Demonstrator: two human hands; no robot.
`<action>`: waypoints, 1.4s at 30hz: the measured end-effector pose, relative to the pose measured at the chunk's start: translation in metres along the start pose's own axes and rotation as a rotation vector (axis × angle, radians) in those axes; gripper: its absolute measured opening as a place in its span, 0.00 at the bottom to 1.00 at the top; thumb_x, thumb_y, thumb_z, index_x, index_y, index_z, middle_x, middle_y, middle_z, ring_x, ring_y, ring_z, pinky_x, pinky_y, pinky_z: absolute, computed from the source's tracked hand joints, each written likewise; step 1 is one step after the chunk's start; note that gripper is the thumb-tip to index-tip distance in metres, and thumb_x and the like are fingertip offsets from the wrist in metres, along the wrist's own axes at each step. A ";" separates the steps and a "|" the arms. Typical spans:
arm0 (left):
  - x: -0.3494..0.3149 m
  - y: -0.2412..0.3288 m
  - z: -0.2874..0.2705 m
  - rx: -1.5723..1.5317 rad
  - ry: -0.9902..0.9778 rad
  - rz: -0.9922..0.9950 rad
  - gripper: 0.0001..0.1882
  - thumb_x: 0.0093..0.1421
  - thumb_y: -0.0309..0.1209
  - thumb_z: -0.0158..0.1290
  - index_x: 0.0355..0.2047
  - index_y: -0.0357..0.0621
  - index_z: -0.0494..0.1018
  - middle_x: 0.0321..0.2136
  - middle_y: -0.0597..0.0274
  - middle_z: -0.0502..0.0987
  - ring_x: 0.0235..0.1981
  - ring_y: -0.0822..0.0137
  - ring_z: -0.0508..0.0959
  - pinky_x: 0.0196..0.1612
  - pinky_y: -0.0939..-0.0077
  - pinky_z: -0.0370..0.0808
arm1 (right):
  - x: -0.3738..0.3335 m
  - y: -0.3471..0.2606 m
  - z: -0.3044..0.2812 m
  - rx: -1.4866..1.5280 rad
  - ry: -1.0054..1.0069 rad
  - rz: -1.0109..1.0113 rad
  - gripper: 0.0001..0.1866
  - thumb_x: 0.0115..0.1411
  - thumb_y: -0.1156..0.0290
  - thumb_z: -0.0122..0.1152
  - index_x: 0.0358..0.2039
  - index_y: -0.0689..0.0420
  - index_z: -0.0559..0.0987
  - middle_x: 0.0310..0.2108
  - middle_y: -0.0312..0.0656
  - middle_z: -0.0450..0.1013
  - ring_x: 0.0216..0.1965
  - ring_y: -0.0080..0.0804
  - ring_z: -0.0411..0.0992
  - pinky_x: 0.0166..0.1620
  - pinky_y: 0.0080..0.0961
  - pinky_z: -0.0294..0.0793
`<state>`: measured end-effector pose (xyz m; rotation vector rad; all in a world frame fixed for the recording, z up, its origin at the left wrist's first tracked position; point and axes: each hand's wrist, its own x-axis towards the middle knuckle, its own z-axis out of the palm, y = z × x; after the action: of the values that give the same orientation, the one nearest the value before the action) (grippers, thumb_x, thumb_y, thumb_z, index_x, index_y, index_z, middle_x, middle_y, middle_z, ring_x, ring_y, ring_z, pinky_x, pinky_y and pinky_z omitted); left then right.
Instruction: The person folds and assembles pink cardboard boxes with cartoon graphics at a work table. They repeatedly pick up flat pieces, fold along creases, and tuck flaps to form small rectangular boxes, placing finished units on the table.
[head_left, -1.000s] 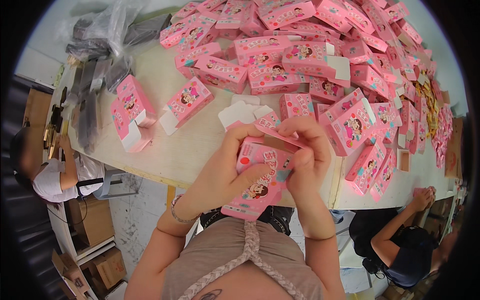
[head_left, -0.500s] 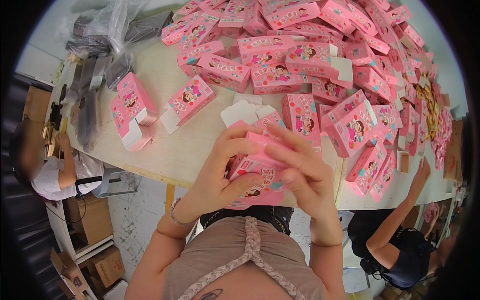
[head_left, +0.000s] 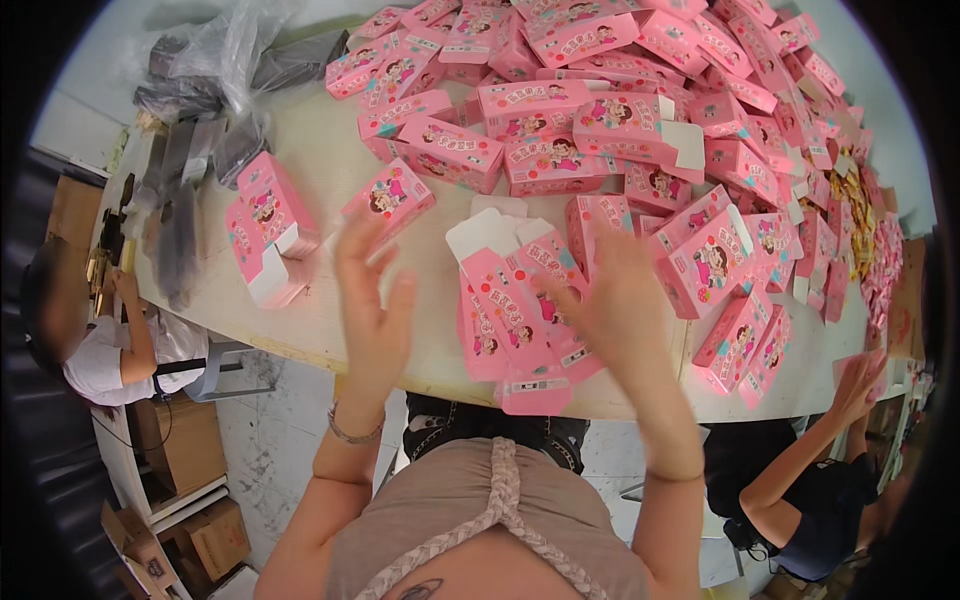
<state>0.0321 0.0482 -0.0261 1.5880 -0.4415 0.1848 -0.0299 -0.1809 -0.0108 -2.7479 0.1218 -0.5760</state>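
Note:
My left hand (head_left: 372, 312) is raised over the near part of the table, fingers apart and nothing in them. Just beyond its fingertips lies a closed pink carton (head_left: 395, 200). My right hand (head_left: 628, 315) is somewhat blurred, with thumb and fingers apart and nothing visible in it. It hovers at the right side of several flat, unfolded pink cartons (head_left: 512, 300), which overlap at the table's near edge with their white flaps pointing away from me. Behind the right fingers stands another pink carton (head_left: 588, 212), partly hidden.
A large heap of pink cartons (head_left: 560, 105) covers the far side and right. Two cartons (head_left: 268, 215) stand at left, near dark plastic-wrapped packs (head_left: 185, 160). Gold packets (head_left: 850, 205) lie far right. One person (head_left: 135, 345) works at left, another (head_left: 810, 500) at right.
The pink carton between my hands has been let go, and where it went is unclear. My hands have moved apart, uncovering the flat cartons. The person at right now holds something pink.

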 end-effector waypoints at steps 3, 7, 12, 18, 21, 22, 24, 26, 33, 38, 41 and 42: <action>-0.021 -0.009 0.012 0.054 -0.142 -0.240 0.26 0.62 0.29 0.46 0.59 0.37 0.54 0.60 0.51 0.56 0.58 0.60 0.62 0.56 0.66 0.65 | -0.020 -0.006 0.011 0.051 -0.283 0.137 0.42 0.46 0.60 0.71 0.56 0.68 0.62 0.38 0.51 0.69 0.43 0.45 0.68 0.44 0.37 0.70; -0.026 -0.001 0.039 -0.099 -0.067 -0.343 0.23 0.65 0.31 0.42 0.59 0.39 0.55 0.56 0.52 0.62 0.52 0.64 0.67 0.50 0.71 0.70 | -0.023 -0.008 -0.003 0.438 -0.213 0.308 0.28 0.50 0.69 0.66 0.50 0.63 0.70 0.30 0.44 0.69 0.34 0.43 0.69 0.36 0.34 0.69; 0.005 0.023 0.047 -0.696 -0.158 -0.676 0.26 0.65 0.31 0.41 0.62 0.40 0.52 0.50 0.48 0.68 0.49 0.61 0.71 0.51 0.69 0.70 | -0.022 -0.033 -0.044 0.650 -0.280 -0.137 0.22 0.53 0.77 0.61 0.50 0.62 0.72 0.34 0.43 0.69 0.35 0.41 0.69 0.36 0.32 0.69; -0.002 0.022 0.046 -0.464 -0.378 -0.424 0.32 0.63 0.31 0.45 0.64 0.38 0.47 0.53 0.46 0.66 0.56 0.58 0.67 0.57 0.62 0.66 | -0.011 -0.033 -0.036 0.768 -0.194 -0.008 0.42 0.50 0.74 0.67 0.63 0.62 0.55 0.48 0.45 0.67 0.46 0.36 0.70 0.49 0.28 0.69; -0.008 0.024 0.041 -0.365 -0.453 -0.204 0.33 0.61 0.29 0.49 0.63 0.36 0.48 0.57 0.48 0.63 0.59 0.60 0.63 0.59 0.65 0.62 | -0.008 -0.030 -0.021 0.918 -0.023 0.075 0.44 0.51 0.69 0.68 0.63 0.63 0.53 0.54 0.49 0.62 0.52 0.41 0.64 0.52 0.34 0.65; -0.006 0.041 0.062 -0.448 -0.344 -0.031 0.32 0.61 0.27 0.49 0.63 0.36 0.49 0.57 0.49 0.62 0.61 0.62 0.60 0.60 0.67 0.60 | -0.008 -0.031 -0.016 0.961 0.024 0.079 0.43 0.52 0.66 0.67 0.63 0.63 0.54 0.56 0.51 0.60 0.55 0.45 0.61 0.53 0.37 0.64; -0.007 0.049 0.069 -0.437 -0.315 0.046 0.33 0.60 0.25 0.52 0.62 0.36 0.50 0.58 0.50 0.60 0.62 0.64 0.57 0.61 0.69 0.58 | -0.012 -0.026 -0.011 1.031 0.006 0.046 0.38 0.53 0.67 0.67 0.60 0.63 0.58 0.53 0.50 0.62 0.54 0.42 0.62 0.52 0.35 0.65; -0.009 0.043 0.052 -0.250 -0.475 -0.144 0.34 0.60 0.28 0.54 0.63 0.37 0.50 0.59 0.52 0.58 0.62 0.64 0.59 0.60 0.71 0.59 | -0.020 -0.012 -0.001 1.187 -0.049 -0.015 0.32 0.54 0.67 0.66 0.55 0.62 0.63 0.50 0.48 0.64 0.51 0.37 0.63 0.50 0.33 0.66; -0.006 0.056 0.036 -0.280 -0.643 -0.562 0.25 0.61 0.30 0.53 0.54 0.38 0.56 0.48 0.58 0.65 0.46 0.68 0.69 0.48 0.73 0.68 | -0.005 -0.041 -0.009 1.254 0.341 0.103 0.11 0.58 0.68 0.61 0.36 0.61 0.74 0.40 0.40 0.68 0.42 0.25 0.66 0.44 0.23 0.67; -0.015 0.043 0.037 0.004 -0.572 -0.064 0.26 0.61 0.31 0.53 0.54 0.38 0.54 0.51 0.53 0.64 0.47 0.67 0.70 0.49 0.73 0.68 | -0.013 -0.021 -0.019 1.604 -0.119 0.252 0.07 0.59 0.73 0.60 0.36 0.62 0.78 0.41 0.39 0.71 0.45 0.27 0.68 0.46 0.24 0.69; -0.019 0.033 0.041 -0.153 -0.515 0.015 0.29 0.60 0.33 0.55 0.54 0.39 0.52 0.56 0.49 0.61 0.49 0.64 0.69 0.51 0.70 0.68 | -0.011 -0.027 -0.030 1.500 -0.221 0.297 0.11 0.58 0.72 0.61 0.40 0.60 0.79 0.43 0.40 0.72 0.46 0.28 0.69 0.46 0.23 0.69; -0.020 0.031 0.043 -0.235 -0.490 0.051 0.31 0.59 0.33 0.56 0.55 0.40 0.51 0.57 0.48 0.60 0.50 0.63 0.69 0.52 0.68 0.68 | -0.013 -0.025 -0.031 1.464 -0.211 0.259 0.12 0.57 0.71 0.62 0.42 0.60 0.79 0.45 0.41 0.72 0.47 0.28 0.69 0.46 0.23 0.69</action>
<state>-0.0044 0.0085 -0.0082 1.3827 -0.8519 -0.2190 -0.0536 -0.1646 0.0197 -1.3128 -0.0124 -0.1388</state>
